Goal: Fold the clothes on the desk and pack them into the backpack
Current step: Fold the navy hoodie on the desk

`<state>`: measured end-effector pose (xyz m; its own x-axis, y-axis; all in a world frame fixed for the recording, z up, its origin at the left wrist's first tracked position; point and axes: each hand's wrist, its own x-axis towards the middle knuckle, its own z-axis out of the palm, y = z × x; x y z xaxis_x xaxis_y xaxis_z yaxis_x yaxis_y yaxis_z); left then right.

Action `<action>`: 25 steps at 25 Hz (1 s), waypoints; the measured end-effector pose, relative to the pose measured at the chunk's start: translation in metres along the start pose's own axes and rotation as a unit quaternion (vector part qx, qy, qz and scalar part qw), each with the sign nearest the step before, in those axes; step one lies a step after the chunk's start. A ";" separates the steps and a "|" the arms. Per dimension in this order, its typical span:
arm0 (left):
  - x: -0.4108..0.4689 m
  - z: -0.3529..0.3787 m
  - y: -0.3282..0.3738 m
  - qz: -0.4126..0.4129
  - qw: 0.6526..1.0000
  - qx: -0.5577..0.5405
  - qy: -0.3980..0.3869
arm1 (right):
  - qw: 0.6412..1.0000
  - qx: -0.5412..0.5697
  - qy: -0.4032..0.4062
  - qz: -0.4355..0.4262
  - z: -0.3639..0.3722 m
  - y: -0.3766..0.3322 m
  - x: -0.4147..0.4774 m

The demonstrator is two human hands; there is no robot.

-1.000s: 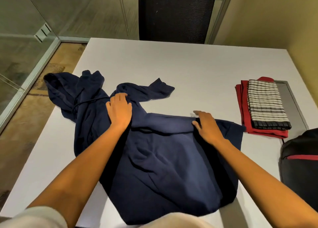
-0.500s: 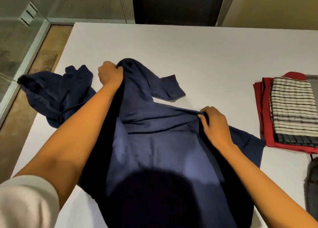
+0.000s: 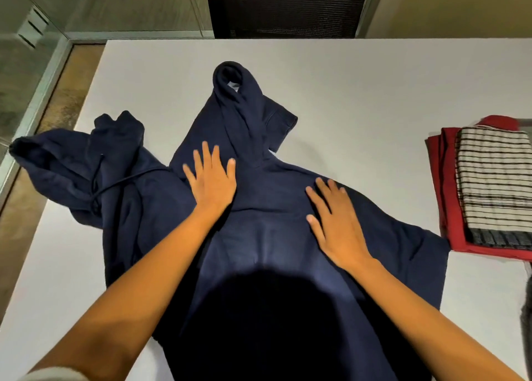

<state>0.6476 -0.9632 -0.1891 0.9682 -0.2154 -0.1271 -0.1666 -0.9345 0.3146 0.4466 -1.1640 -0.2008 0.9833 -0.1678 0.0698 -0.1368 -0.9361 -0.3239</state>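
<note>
A navy hoodie (image 3: 276, 236) lies spread over the white desk (image 3: 359, 92), its hood and drawstring out to the left and one sleeve folded across the body, pointing toward the far edge. My left hand (image 3: 211, 183) rests flat on the folded sleeve with fingers spread. My right hand (image 3: 335, 222) presses flat on the hoodie's body to the right. At the right edge sits a folded red garment (image 3: 444, 208) with a folded striped cloth (image 3: 493, 185) on top. A sliver of the dark backpack (image 3: 526, 320) shows at the far right.
A dark mesh chair back (image 3: 285, 6) stands beyond the desk's far edge. A glass wall and its floor rail (image 3: 34, 113) run along the left. My head's shadow covers the near part of the hoodie.
My left hand carried the sleeve up and over the body and let it go. My right hand released the fabric edge. Both now lie flat on the hoodie.
</note>
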 end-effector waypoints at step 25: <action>0.134 -0.053 -0.064 -0.088 0.994 -0.025 -0.068 | 0.993 -0.066 -0.005 0.094 0.025 -0.001 0.185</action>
<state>0.7979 -0.9166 -0.1760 0.9471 -0.0899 -0.3082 0.0154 -0.9462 0.3232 0.6320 -1.1859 -0.2113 0.9399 -0.3412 0.0103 -0.3321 -0.9211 -0.2034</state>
